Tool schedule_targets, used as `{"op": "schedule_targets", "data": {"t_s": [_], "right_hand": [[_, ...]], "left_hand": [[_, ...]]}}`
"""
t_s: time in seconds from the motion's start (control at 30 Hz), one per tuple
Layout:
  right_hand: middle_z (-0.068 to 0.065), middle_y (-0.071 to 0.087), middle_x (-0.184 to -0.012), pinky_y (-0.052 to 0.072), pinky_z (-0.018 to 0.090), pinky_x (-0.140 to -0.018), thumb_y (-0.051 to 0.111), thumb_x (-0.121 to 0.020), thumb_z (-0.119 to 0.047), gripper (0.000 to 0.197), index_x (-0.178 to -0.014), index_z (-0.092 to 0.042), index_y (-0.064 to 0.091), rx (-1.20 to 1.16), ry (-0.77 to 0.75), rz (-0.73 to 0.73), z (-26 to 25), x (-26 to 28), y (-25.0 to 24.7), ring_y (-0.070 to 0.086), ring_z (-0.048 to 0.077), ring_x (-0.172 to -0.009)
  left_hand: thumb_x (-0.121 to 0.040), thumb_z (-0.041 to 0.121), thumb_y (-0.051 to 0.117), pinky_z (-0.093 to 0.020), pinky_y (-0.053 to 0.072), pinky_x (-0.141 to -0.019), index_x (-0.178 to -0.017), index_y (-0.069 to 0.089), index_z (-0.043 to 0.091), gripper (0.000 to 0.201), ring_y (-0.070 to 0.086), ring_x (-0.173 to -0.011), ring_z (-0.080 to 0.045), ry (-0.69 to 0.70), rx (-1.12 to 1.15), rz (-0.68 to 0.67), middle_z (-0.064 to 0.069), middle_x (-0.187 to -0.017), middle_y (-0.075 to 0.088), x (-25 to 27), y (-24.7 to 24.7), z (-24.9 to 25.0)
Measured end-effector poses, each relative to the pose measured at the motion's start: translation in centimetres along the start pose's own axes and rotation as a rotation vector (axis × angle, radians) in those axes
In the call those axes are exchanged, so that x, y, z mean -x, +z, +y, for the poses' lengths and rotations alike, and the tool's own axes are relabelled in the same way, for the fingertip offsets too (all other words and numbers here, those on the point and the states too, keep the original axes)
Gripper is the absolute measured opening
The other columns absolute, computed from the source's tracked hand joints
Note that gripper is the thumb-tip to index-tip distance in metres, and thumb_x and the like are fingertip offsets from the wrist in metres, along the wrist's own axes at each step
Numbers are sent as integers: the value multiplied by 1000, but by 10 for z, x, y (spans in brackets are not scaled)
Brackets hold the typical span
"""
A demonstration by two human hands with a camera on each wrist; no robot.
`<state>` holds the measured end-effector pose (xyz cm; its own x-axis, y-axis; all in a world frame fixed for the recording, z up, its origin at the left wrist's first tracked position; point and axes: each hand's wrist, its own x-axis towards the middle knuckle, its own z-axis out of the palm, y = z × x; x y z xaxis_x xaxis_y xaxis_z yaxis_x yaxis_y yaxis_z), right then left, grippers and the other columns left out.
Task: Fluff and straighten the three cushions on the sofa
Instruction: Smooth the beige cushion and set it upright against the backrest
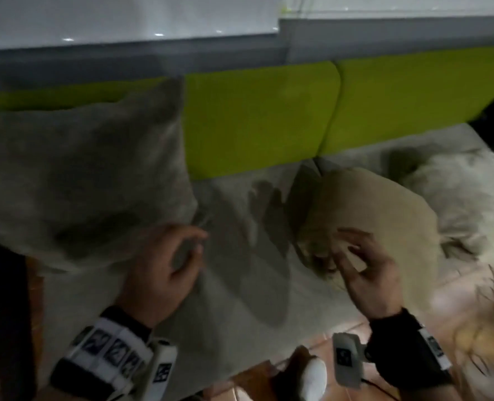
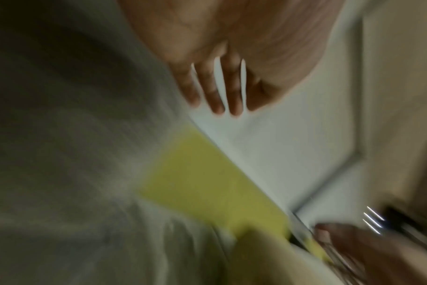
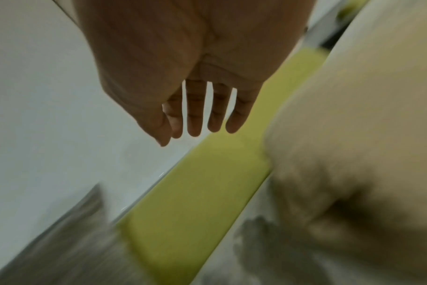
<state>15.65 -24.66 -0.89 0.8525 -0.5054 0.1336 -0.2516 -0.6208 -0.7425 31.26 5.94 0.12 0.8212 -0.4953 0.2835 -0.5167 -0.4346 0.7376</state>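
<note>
The grey cushion [image 1: 77, 175] stands upright on the left of the sofa seat [image 1: 234, 273], leaning against the lime-green backrest [image 1: 257, 120]. The left hand [image 1: 167, 267] is just beside its lower right corner, fingers loosely curled and holding nothing; the head view is too blurred to tell whether the fingertips touch the fabric. In the left wrist view the fingers [image 2: 217, 90] point out fairly straight with gaps between them, the grey cushion [image 2: 61, 135] filling the left side. The beige cushion [image 1: 376, 221] lies tilted on the seat to the right of the middle, one corner near the seam of the backrest. The right hand [image 1: 364, 270] hovers at its near left edge, fingers spread and relaxed, gripping nothing. The right wrist view shows those fingers [image 3: 195, 111] straight and apart, with the beige cushion [image 3: 354, 115] close on the right. A white fluffy cushion [image 1: 460, 195] lies further right on the seat, just beside the beige one. Tiled floor [image 1: 341, 322] shows below the seat edge
</note>
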Motion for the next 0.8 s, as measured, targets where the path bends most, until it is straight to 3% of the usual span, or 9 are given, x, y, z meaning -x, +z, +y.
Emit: {"op": "schedule_targets", "data": {"t_s": [0.13, 0.2, 0.3, 0.4, 0.43, 0.53, 0.6, 0.67, 0.8], "right_hand": [[-6, 66, -126, 56, 47, -96, 65, -91, -52, 34, -121, -35, 65, 56, 180, 280, 88, 12, -91, 63, 16, -120], [1, 61, -135, 52, 51, -100, 62, -85, -63, 52, -129, -35, 60, 111, 327, 332, 142, 13, -127, 58, 23, -126], [9, 53, -146, 46, 55, -106, 58, -75, -81, 84, -142, -32, 45, 151, 573, 310, 217, 11, -156, 52, 33, -130], [10, 45, -153, 44, 54, -109, 54, -44, -105, 134, -152, -28, 35, -163, 883, 196, 264, 8, -162, 50, 33, -133], [9, 45, -154, 47, 55, -106, 55, -38, -105, 139, -153, -30, 34, -300, 989, 110, 270, 8, -161, 52, 33, -130], [1, 49, -149, 52, 53, -98, 50, -65, -97, 108, -154, -37, 35, -530, 1069, -192, 259, 2, -154, 55, 32, -124], [4, 46, -153, 45, 51, -106, 38, -85, -86, 89, -157, -33, 31, -448, 1005, -276, 253, -10, -151, 50, 34, -132], [9, 40, -159, 34, 49, -114, 32, -91, -81, 86, -159, -29, 29, -375, 943, -261, 249, -26, -153, 43, 35, -141], [6, 34, -164, 30, 47, -116, 41, -88, -82, 91, -160, -29, 29, -321, 823, -294, 234, -64, -167, 37, 32, -146]], "left_hand": [[-88, 31, 60, -18, 45, -90, -111, 67, 16, 28, 58, -99, -1, -22, 140, -235, 1, -106, 69, -27, 129, 51], [-87, 47, 58, -22, 42, -96, -124, 61, 21, 45, 59, -112, -10, -157, 156, -313, -2, -120, 65, -44, 192, 76], [-89, 55, 61, -29, 28, -112, -146, 44, 24, 67, 40, -138, -23, -412, 118, -399, -8, -150, 41, -73, 270, 107], [-88, 71, 50, -38, 21, -119, -157, 25, 23, 87, 29, -147, -28, -669, 91, -401, -10, -161, 27, -97, 322, 116], [-85, 77, 47, -40, 22, -119, -158, 22, 23, 94, 29, -147, -31, -750, 81, -396, -11, -162, 27, -102, 334, 112], [-71, 88, 51, -46, 25, -119, -158, 21, 25, 111, 33, -145, -36, -908, 103, -335, -11, -161, 30, -104, 344, 104], [-68, 87, 56, -48, 28, -118, -157, 24, 26, 113, 36, -143, -36, -958, 145, -310, -9, -160, 33, -100, 340, 109], [-64, 85, 62, -51, 31, -116, -156, 29, 24, 115, 40, -140, -36, -1012, 220, -286, -9, -158, 37, -93, 330, 122], [-51, 87, 70, -53, 37, -112, -154, 34, 22, 126, 46, -135, -33, -1091, 364, -85, -5, -154, 42, -69, 310, 146]]}}
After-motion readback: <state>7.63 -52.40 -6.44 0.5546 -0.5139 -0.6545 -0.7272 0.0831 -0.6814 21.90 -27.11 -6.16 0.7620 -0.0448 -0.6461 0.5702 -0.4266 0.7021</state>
